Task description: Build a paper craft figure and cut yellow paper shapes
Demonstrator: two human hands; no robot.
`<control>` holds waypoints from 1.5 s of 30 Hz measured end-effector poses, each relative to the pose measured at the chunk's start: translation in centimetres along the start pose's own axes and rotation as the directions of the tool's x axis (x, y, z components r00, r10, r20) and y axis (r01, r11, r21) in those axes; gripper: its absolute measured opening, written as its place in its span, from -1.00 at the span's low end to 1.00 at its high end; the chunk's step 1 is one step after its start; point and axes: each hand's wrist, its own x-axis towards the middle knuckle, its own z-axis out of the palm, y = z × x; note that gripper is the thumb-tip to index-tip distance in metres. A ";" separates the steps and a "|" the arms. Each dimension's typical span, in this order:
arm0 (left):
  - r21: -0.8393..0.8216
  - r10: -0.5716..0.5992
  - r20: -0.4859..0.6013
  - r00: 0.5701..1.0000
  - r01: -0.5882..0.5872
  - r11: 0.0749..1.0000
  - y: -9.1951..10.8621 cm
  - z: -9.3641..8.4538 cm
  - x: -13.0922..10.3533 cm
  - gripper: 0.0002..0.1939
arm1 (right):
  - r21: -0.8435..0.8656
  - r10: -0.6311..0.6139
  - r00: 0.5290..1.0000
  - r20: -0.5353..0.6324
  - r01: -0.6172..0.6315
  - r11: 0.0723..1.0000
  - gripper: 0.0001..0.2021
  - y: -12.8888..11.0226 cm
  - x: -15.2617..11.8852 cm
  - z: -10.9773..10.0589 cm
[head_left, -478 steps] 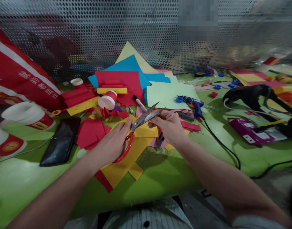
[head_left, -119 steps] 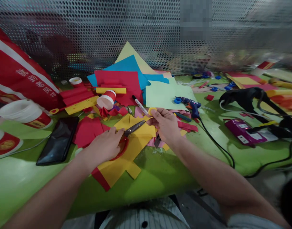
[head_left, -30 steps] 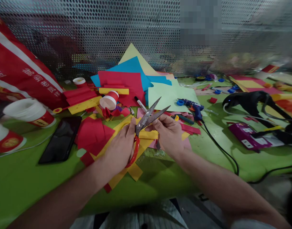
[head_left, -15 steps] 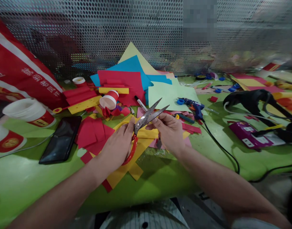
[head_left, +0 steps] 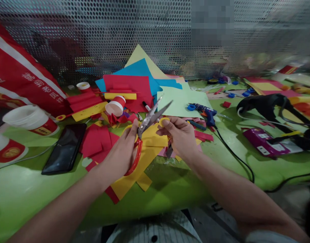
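Note:
My left hand (head_left: 123, 146) is wrapped round the red-handled scissors (head_left: 139, 148), whose blades are parted and point up and away from me. Just right of the blades, my right hand (head_left: 179, 135) pinches a small round yellow paper piece (head_left: 164, 122) between thumb and fingers. Beneath both hands lie yellow paper sheets (head_left: 142, 167). Red paper pieces (head_left: 99, 140) are spread left of my left hand. A red and white paper cup (head_left: 116, 105) lies tipped over beyond it.
At the left are a black phone (head_left: 65, 148), stacked paper cups (head_left: 30, 119) and a red bag (head_left: 23, 67). Coloured sheets (head_left: 137, 76) lean at the back. A blue glue gun (head_left: 208, 114), its cable and a purple power strip (head_left: 262, 142) occupy the right.
The scissors and my left hand have shifted slightly left, away from my right hand. The yellow round piece in my right fingers has come into view.

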 end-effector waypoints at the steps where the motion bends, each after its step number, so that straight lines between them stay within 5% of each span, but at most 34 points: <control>1: -0.013 -0.007 0.023 1.000 0.008 1.000 0.1 0.1 0.0 -0.37 | 0.017 -0.002 1.000 -0.005 0.002 1.000 -0.87 0.0 0.0 0.0; 6: 0.022 -0.006 0.136 0.991 0.003 1.000 0.8 0.4 -0.1 -0.31 | 0.043 -0.037 0.999 0.023 0.036 0.998 -0.85 0.2 -0.1 0.1; 45: 0.390 0.025 0.117 0.993 -0.069 0.918 0.7 -0.3 0.3 -0.37 | -0.086 -0.022 0.999 0.031 0.025 0.996 -0.81 0.3 -0.2 0.0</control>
